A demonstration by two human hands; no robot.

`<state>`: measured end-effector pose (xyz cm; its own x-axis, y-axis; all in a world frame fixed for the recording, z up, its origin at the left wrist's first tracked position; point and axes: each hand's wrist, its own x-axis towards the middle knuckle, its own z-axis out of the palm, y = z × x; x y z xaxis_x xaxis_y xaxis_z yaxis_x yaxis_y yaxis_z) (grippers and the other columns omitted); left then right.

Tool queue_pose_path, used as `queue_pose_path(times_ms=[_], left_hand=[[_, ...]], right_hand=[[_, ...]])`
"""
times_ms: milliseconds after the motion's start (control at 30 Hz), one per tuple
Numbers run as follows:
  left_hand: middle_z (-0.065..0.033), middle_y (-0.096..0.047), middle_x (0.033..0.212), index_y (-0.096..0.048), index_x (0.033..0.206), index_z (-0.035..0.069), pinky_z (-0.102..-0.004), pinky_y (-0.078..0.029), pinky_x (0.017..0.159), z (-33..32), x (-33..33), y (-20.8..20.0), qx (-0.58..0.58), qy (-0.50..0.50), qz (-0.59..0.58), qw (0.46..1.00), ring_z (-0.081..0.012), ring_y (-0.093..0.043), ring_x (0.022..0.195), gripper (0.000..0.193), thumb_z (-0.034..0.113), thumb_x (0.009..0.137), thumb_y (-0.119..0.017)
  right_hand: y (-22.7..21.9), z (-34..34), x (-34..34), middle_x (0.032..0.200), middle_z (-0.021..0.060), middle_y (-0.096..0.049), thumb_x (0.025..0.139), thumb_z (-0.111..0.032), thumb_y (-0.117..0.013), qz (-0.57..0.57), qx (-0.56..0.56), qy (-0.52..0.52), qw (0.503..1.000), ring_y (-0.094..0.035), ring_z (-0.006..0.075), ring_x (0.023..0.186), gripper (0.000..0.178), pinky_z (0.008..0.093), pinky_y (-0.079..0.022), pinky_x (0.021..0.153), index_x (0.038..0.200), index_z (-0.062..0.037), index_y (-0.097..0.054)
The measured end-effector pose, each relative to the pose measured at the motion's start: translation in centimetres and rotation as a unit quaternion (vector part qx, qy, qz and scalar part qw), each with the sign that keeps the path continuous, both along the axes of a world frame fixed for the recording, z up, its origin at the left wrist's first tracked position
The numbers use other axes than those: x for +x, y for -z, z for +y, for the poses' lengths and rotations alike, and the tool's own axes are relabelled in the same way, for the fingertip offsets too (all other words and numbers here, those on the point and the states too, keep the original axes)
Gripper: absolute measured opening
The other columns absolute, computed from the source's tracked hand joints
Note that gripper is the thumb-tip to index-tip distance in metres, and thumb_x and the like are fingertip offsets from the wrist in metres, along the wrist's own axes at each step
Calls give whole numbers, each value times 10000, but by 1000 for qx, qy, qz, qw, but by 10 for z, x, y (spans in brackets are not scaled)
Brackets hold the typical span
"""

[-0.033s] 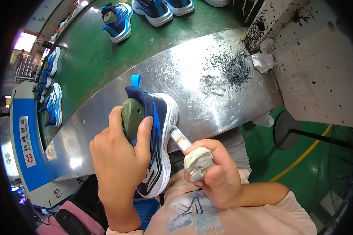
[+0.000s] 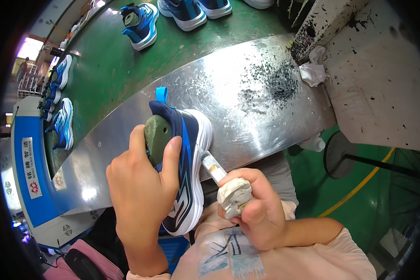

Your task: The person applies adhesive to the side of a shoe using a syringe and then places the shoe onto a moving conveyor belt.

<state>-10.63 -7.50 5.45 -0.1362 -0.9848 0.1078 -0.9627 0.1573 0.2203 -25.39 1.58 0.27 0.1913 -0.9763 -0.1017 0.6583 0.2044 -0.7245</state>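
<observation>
My left hand [image 2: 144, 186] is closed around a navy and blue sneaker [image 2: 185, 154] with a thick white sole, its thumb and fingers on either side of the opening. A dark green shoe last [image 2: 157, 133] fills the shoe, and a bright blue pull loop [image 2: 161, 94] stands up at the heel. In my right hand [image 2: 261, 210] is a clear syringe [image 2: 213, 167] with a little amber stuff in its barrel. Its thin tip points at the seam between the upper and sole; whether they touch I cannot tell. A crumpled white wad [image 2: 234, 196] is pinched against the syringe's rear end.
Beneath the shoe lies a scuffed metal plate [image 2: 233, 102] with black stains, beside a green conveyor belt [image 2: 107, 79]. Other sneakers [image 2: 141, 28] stand on the belt at the back and left. A paint-spotted panel [image 2: 378, 70] rises at right, with crumpled white paper [image 2: 313, 72] against it.
</observation>
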Motion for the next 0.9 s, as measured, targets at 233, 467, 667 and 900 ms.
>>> queue_pose_path(times_ms=[233,467,667,900], left_hand=[[-220,-562,547,-564,1059,-86,-444,-462,524,-1,16,9,-16,-30,10,999,-392,-592,536,470,340,862,-594],[-187,-412,1380,-607,1135,53,-533,-291,1050,19,54,3,-10,223,114,968,-405,-331,1319,495,209,684,-741],[-122,-607,1056,-623,921,52,-499,-416,937,31,141,15,-48,312,97,944,-348,-568,1102,438,313,606,-782],[-23,-658,968,-583,988,187,-318,-443,885,100,146,52,-217,118,61,967,-185,-650,959,214,177,798,-680]], right_hand=[[12,5,4,822,2,-493,959,-475,-420,-26,1,7,1000,-419,60,661,508,203,-373,593,1199,-28,-437],[33,-66,-14,598,-48,-299,989,-491,-290,-277,226,-62,932,-219,75,499,473,216,-212,433,1119,-105,-529],[0,-130,58,587,-67,-308,965,-521,-342,-90,246,-302,917,-222,51,494,472,202,-173,412,1086,-108,-538],[-58,-133,103,589,5,-417,930,-551,-392,177,131,-440,870,-296,43,466,618,202,-201,411,1098,35,-490]])
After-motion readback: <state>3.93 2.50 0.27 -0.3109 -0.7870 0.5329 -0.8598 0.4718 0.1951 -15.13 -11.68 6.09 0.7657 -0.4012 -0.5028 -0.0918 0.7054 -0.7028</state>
